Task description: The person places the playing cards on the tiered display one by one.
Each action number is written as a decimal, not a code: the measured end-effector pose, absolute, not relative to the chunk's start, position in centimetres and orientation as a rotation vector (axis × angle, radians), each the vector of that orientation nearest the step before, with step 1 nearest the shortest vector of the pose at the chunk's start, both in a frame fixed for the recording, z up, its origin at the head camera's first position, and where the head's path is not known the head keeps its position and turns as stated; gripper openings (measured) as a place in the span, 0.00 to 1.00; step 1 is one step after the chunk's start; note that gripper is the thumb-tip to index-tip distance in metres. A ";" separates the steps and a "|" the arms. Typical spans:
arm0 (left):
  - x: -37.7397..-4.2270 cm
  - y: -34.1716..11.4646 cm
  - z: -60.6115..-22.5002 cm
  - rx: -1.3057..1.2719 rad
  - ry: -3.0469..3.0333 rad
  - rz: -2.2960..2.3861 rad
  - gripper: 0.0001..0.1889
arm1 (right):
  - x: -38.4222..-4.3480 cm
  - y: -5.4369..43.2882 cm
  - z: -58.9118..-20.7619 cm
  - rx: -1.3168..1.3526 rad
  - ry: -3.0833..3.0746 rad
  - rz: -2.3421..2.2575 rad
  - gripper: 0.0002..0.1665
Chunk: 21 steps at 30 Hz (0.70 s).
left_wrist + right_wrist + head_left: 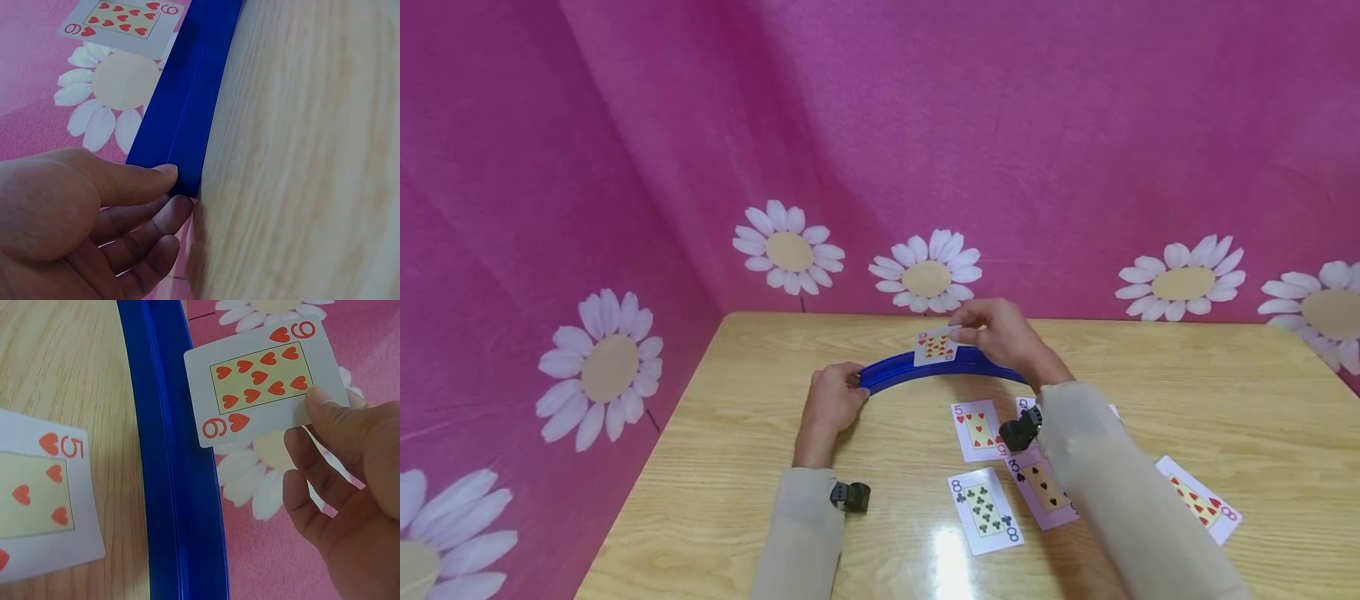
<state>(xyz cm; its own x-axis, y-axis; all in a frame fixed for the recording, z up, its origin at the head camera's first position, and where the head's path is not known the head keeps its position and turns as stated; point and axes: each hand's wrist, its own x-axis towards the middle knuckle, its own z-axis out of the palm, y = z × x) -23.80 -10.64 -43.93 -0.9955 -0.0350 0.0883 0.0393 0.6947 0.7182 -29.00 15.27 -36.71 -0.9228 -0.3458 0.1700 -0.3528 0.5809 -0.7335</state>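
Note:
A blue curved card holder [891, 371] stands near the far side of the table. My left hand [833, 404] pinches its left end, thumb [153, 182] on the face and fingers behind. Above the holder, my right hand [1006, 340] grips a nine of hearts [259, 378] by one end, between thumb and fingers. The card's face is toward me, and its edge overlaps the holder; I cannot tell whether it touches the slot. Nearer me lies a five of hearts [977, 430], face up on the table.
An eight of clubs [985, 510], a spades card [1043, 490] and a red eight [1202, 500] lie face up on the wooden table [730, 500]. My right forearm partly covers other cards. A pink flowered cloth [1037, 150] hangs behind and at left.

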 end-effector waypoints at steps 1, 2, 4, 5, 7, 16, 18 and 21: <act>-23.8 -10.7 -44.0 -0.008 -2.802 -1.190 0.17 | -29.0 15.1 -36.7 0.618 -2.786 1.295 0.03; -23.8 -10.7 -44.0 -0.010 -2.800 -1.191 0.17 | -29.1 14.9 -36.7 0.622 -2.784 1.294 0.03; -23.8 -10.8 -44.0 -0.013 -2.800 -1.191 0.18 | -29.2 14.5 -36.8 0.639 -2.780 1.293 0.03; -23.8 -10.7 -44.0 -0.008 -2.801 -1.197 0.18 | -29.3 14.4 -36.8 0.650 -2.776 1.293 0.03; -23.8 -10.7 -44.0 0.008 -2.805 -1.205 0.18 | -29.4 14.1 -36.9 0.675 -2.769 1.291 0.03; -23.8 -10.4 -44.2 0.008 -2.800 -1.207 0.18 | -29.4 12.8 -36.6 0.766 -2.712 1.296 0.02; -23.8 -10.4 -44.2 0.008 -2.794 -1.202 0.17 | -29.6 12.5 -36.5 0.793 -2.693 1.301 0.02; -23.8 -10.5 -44.1 0.006 -2.790 -1.199 0.17 | -29.7 11.9 -36.5 0.820 -2.671 1.324 0.03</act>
<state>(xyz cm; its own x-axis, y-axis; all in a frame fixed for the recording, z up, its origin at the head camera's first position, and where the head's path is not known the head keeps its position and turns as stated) -23.77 -10.47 -44.05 -0.9945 -0.0451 0.0947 0.0376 0.6892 0.7236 -29.67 11.94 -36.49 -0.8583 -0.4364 0.2699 -0.4791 0.4932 -0.7261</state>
